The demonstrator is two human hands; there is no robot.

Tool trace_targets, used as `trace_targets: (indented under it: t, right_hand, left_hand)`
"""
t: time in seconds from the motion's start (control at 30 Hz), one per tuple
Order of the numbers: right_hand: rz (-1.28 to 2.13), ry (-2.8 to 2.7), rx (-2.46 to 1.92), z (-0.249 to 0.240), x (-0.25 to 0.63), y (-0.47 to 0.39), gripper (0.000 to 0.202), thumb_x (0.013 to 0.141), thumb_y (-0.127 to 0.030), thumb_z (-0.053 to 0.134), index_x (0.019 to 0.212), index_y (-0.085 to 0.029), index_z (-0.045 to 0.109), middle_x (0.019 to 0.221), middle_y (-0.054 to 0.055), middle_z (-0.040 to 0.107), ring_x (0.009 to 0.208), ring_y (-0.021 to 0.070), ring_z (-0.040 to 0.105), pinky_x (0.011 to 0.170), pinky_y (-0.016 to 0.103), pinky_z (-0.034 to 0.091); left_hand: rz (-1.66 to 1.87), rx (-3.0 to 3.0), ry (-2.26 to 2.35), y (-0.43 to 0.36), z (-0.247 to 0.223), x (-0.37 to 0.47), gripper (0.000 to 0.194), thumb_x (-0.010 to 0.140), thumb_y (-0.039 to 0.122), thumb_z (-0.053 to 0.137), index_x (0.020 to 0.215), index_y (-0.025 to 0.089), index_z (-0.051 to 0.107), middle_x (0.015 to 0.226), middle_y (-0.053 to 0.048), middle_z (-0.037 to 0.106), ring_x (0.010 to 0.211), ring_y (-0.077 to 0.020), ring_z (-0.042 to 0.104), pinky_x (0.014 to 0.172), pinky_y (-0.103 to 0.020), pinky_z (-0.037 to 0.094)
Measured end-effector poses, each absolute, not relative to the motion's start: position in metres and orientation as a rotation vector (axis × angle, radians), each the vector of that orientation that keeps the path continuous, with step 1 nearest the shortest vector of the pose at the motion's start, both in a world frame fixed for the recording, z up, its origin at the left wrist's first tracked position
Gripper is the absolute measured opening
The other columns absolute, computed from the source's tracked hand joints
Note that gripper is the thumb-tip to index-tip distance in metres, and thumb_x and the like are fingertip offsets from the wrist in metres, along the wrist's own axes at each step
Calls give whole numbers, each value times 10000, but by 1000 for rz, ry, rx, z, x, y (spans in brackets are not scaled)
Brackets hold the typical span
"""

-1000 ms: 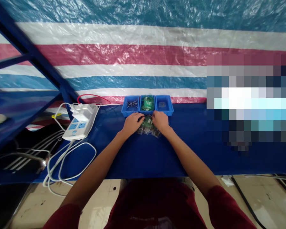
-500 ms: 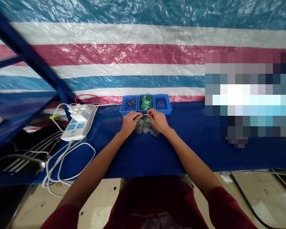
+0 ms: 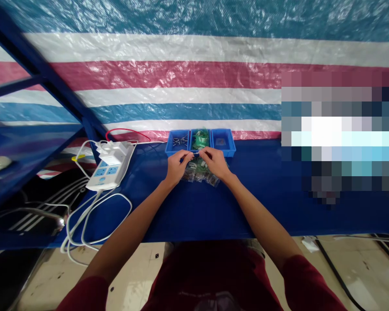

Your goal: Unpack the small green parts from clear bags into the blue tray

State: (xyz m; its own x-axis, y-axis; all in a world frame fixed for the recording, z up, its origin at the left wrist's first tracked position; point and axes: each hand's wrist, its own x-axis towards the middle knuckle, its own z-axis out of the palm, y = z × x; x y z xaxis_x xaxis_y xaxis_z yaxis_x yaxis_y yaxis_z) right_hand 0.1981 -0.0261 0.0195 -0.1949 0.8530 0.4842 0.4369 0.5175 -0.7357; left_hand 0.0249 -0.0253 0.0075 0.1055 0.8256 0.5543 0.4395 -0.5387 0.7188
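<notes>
My left hand [image 3: 176, 166] and my right hand [image 3: 215, 163] meet just in front of three blue bins. Between their pinched fingertips is a small, thin metallic piece [image 3: 196, 153], each hand gripping one end. Screw-like metal pieces [image 3: 180, 141] lie in the left bin [image 3: 169, 149]. Green packaging [image 3: 200, 140] fills the middle bin, and the right bin [image 3: 228, 151] holds a small flat item too unclear to name. Under and between my hands, several clear plastic packets [image 3: 200, 175] with small dark contents rest on the blue table [image 3: 197, 211].
A white power strip [image 3: 112, 172] with plugged-in adapters sits on the left, its white cables [image 3: 84, 216] looping over the table edge. A blue metal frame [image 3: 58, 93] rises at the left. Striped sheeting [image 3: 181, 73] hangs behind. The right side is pixelated.
The view has shifted slightly, so the bins and power strip appear a little further right. My hands remain together around the small piece, with only slight finger movement.
</notes>
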Motion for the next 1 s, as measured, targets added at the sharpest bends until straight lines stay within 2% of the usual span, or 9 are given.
trace_targets:
  t: [0.2, 0.33, 0.43, 0.53, 0.63, 0.7, 0.8, 1.0]
  right_hand:
    - [729, -1749, -1121, 9, 196, -31, 452, 952, -492, 390, 634, -193, 505, 545, -43, 453, 550, 112, 456, 587, 228, 343]
    - [629, -1692, -1198, 7, 197, -32, 456, 959, -482, 369, 674, -189, 572, 546, -31, 488, 551, 123, 483, 588, 237, 341]
    - [524, -1659, -1250, 8, 199, -32, 469, 962, -490, 353, 701, -189, 600, 566, -14, 538, 551, 132, 499, 591, 245, 348]
    - [452, -1662, -1278, 10, 200, -34, 478, 969, -483, 346, 716, -185, 621, 589, 3, 579, 558, 139, 517, 600, 251, 356]
    - [403, -1668, -1299, 11, 201, -35, 462, 976, -450, 350, 749, -179, 649, 638, 22, 617, 591, 151, 542, 623, 257, 375]
    - [389, -1685, -1286, 12, 201, -36, 429, 975, -432, 362, 821, -177, 671, 736, 45, 662, 651, 162, 568, 661, 261, 402]
    - [413, -1764, -1210, 11, 201, -37, 366, 968, -421, 402, 959, -185, 682, 900, 65, 693, 720, 163, 586, 712, 266, 435]
    - [425, -1879, -1102, 6, 199, -34, 298, 953, -387, 466, 882, -191, 679, 850, 49, 664, 719, 156, 574, 718, 266, 443]
  left_hand:
    - [1439, 1716, 1143, -25, 6, 32, 320, 799, 470, 672, 827, 151, 663, 863, -68, 724, 800, -191, 678, 776, -310, 542]
    - [1400, 1706, 1105, -27, 5, 34, 279, 895, 453, 556, 911, 175, 582, 921, -79, 728, 856, -190, 697, 790, -323, 551]
    - [1340, 1822, 1081, -28, 4, 32, 256, 946, 440, 473, 952, 191, 526, 866, -58, 716, 824, -173, 697, 776, -309, 548]
    - [1260, 2055, 1144, -28, 4, 29, 277, 962, 434, 443, 969, 183, 559, 887, -55, 702, 809, -160, 677, 796, -294, 525]
    - [1213, 2237, 1191, -27, 5, 27, 322, 961, 451, 443, 1002, 182, 616, 987, -74, 708, 902, -184, 668, 844, -302, 502]
    - [1219, 2246, 1192, -27, 5, 26, 336, 941, 472, 485, 1047, 186, 626, 920, -57, 717, 850, -181, 674, 802, -285, 504]
    - [1243, 2182, 1199, -27, 5, 25, 358, 903, 494, 552, 1089, 192, 602, 714, 4, 686, 674, -150, 658, 681, -245, 494]
    - [1266, 2134, 1190, -28, 9, 22, 308, 861, 468, 619, 999, 193, 638, 663, 21, 679, 612, -132, 648, 658, -234, 496]
